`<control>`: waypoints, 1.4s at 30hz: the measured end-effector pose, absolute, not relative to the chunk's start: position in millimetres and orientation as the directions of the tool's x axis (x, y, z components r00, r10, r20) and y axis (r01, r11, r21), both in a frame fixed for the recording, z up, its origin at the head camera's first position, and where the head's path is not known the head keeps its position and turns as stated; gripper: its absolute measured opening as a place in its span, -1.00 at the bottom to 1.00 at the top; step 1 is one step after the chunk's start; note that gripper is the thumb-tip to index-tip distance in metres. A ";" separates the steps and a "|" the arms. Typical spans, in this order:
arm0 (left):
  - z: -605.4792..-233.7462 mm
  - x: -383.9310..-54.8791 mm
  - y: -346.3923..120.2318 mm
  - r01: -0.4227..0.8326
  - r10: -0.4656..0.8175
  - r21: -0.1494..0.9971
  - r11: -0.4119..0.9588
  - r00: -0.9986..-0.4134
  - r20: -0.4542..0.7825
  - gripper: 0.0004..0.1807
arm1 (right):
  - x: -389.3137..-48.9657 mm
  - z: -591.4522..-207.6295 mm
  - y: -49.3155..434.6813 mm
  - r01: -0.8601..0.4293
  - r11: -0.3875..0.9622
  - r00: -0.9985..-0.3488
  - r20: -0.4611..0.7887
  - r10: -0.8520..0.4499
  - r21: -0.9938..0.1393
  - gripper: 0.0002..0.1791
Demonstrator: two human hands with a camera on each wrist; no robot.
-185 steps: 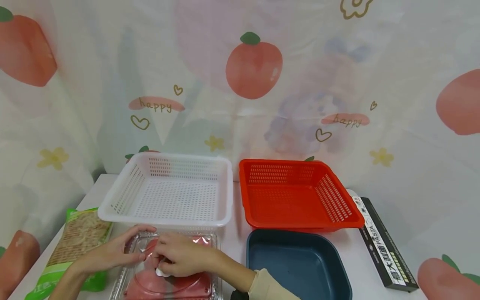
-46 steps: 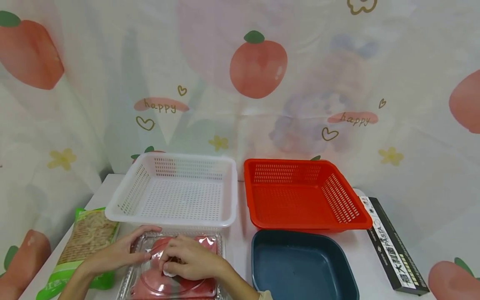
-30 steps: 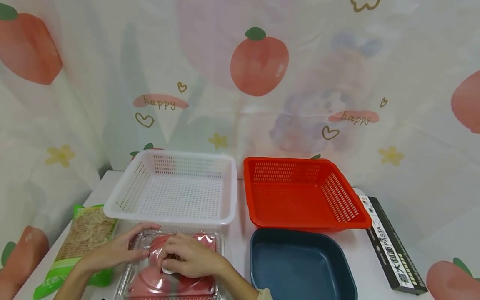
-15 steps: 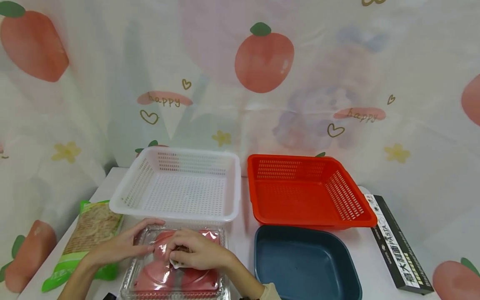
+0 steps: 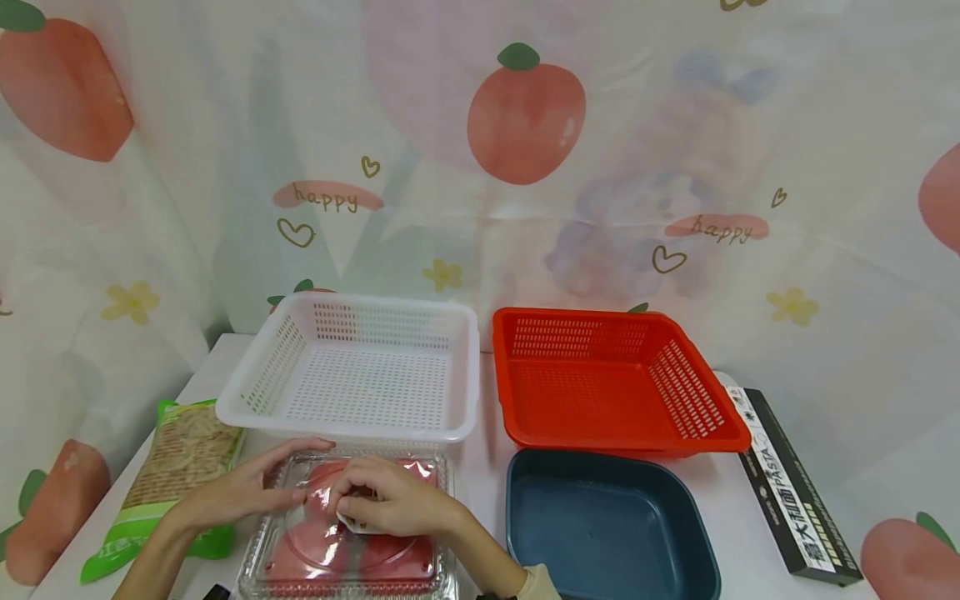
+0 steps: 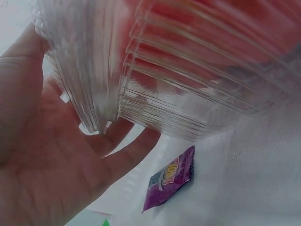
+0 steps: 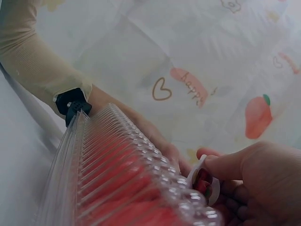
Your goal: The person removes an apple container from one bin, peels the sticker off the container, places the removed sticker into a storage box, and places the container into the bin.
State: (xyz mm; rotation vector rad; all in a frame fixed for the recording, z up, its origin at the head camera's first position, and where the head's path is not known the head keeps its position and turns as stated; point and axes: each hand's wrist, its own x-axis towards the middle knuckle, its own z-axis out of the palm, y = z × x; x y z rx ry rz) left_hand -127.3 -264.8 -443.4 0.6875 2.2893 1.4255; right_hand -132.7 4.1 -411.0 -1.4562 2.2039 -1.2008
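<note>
A clear plastic clamshell box (image 5: pixel 300 567) with red contents sits at the near left of the table. My left hand (image 5: pixel 225 500) holds its far left corner, thumb on the lid and fingers along the edge. In the left wrist view, the box's ribbed corner (image 6: pixel 108 108) lies between thumb and fingers. Over the middle of the lid, my right hand (image 5: pixel 405 504) pinches a small white-edged piece (image 7: pixel 201 181) with dark red on it, like a label. The rest of that piece is hidden by the fingers.
Behind the box stands a white basket (image 5: pixel 465 375), with a red basket (image 5: pixel 570 400) to its right. A dark blue tub (image 5: pixel 607 533), a black pasta box (image 5: pixel 802 500) and a green-ended bag (image 5: pixel 183 450) flank it. A purple packet (image 6: pixel 169 181) shows in the left wrist view.
The head view has shifted slightly. My left hand keeps its place at the box corner. The right hand stays on the lid, and more of the white piece shows beneath its fingers.
</note>
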 end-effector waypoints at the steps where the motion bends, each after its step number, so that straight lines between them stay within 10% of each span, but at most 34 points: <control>1: -443.0 -127.1 -264.5 0.210 0.573 0.903 0.375 -0.818 -0.047 -0.43 | -132.7 -410.7 4.1 -0.650 0.164 -0.475 0.229 -0.850 -0.742 -0.87; 42: -443.4 -127.5 -264.6 0.154 0.563 0.920 0.362 -0.822 -0.084 -0.46 | -129.5 -406.8 5.5 -0.321 0.105 -0.592 0.113 -0.798 -0.941 -0.83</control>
